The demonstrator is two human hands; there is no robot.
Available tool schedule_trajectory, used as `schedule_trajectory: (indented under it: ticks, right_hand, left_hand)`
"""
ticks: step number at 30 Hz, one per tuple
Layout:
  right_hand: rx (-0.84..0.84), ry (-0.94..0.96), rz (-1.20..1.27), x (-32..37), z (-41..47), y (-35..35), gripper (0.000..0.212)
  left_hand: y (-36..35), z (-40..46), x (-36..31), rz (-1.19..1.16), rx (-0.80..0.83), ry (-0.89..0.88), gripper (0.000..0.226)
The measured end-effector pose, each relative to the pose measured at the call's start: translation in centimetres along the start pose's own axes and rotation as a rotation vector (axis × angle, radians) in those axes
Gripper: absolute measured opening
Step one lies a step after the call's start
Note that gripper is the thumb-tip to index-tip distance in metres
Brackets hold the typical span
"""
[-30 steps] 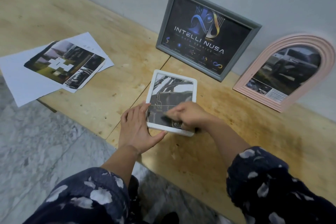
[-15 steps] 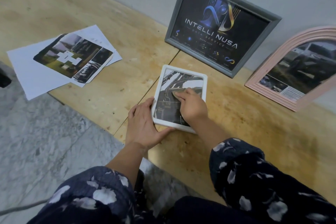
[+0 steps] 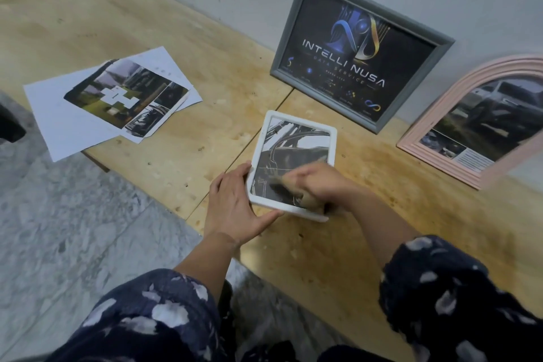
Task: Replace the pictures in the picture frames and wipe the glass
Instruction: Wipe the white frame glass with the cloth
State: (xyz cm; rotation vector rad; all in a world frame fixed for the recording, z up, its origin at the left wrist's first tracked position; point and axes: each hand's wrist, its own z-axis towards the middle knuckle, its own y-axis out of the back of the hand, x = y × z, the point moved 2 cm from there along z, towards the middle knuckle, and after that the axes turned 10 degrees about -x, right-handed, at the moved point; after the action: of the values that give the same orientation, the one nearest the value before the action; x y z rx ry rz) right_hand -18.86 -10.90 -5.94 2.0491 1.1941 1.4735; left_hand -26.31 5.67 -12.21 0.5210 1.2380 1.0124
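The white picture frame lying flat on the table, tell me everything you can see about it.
The white frame is a small rectangle with rounded corners and a smooth, plastic-looking rim. It lies flat, face up, near the front edge of the wooden table, holding a black-and-white picture. The left hand braces its left edge and near corner. The right hand, blurred, presses a small brownish cloth onto the lower part of the glass. It stands apart from the grey frame behind it.

Wooden bench (image 3: 182, 141) — frames (image 3: 296, 161), papers (image 3: 88, 132)
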Motion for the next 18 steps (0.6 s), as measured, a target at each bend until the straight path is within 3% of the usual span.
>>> schedule_trajectory:
  ticks: [2, 4, 6, 12, 18]
  right_hand:
    - [-0.209, -0.033, 0.166, 1.3, 2.5, 1.8, 0.015]
    - [-0.384, 0.055, 0.091, 2.8, 5.8, 2.3, 0.022]
    - [-0.457, 0.101, -0.028, 2.9, 8.3, 1.2, 0.027]
    - [-0.416, 0.221, -0.267, 0.2, 8.4, -3.3, 0.049]
    - [-0.321, 0.301, -0.25, -0.2, 5.5, -5.1, 0.041]
  left_hand:
    - [-0.1, 0.2, 0.1, -0.012, 0.012, 0.009, 0.104]
    - [-0.1, 0.3, 0.2, -0.026, 0.013, 0.021, 0.104]
    - [0.0, 0.3, 0.1, -0.044, 0.005, 0.03, 0.103]
    - [0.5, 0.6, -0.3, -0.103, 0.017, 0.074, 0.1]
    - [0.9, 0.4, -0.8, -0.095, 0.03, 0.084, 0.097]
